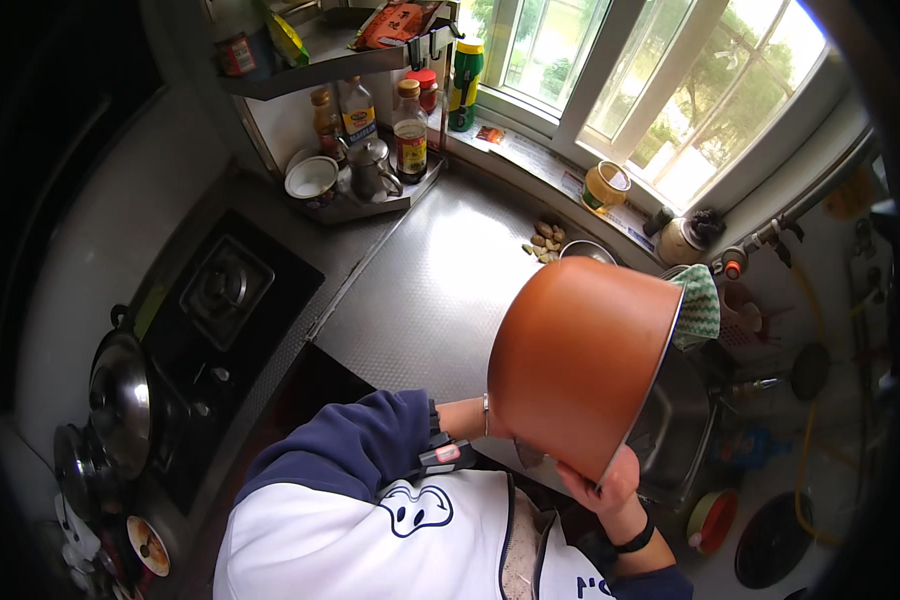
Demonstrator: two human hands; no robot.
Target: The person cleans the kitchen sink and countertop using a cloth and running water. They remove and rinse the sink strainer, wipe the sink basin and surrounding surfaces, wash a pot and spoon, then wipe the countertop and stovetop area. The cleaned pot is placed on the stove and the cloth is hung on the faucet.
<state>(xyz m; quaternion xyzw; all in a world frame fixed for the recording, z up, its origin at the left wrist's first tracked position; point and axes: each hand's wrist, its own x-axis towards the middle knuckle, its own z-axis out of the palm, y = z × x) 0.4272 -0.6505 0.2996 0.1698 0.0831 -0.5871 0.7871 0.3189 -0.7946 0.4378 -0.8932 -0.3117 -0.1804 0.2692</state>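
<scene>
A large orange-brown cooking pot [577, 360] is tipped on its side above the counter, its rim facing the sink at the right. My right hand [607, 480] grips the lower part of that rim, with the thumb and fingers around the edge. At the pot's lower left, my left hand [499, 427] is mostly hidden behind the pot wall; only the wrist and a small part of the hand show, so its hold cannot be made out. The inside of the pot is out of sight.
A steel sink [671, 420] lies right of the pot, with a green-white cloth [697, 307] above it. Ginger pieces [546, 241] and a metal bowl [589, 251] sit behind. The gas stove [229, 292] and a lidded wok [120, 405] are left; a condiment rack [330, 75] stands at the back.
</scene>
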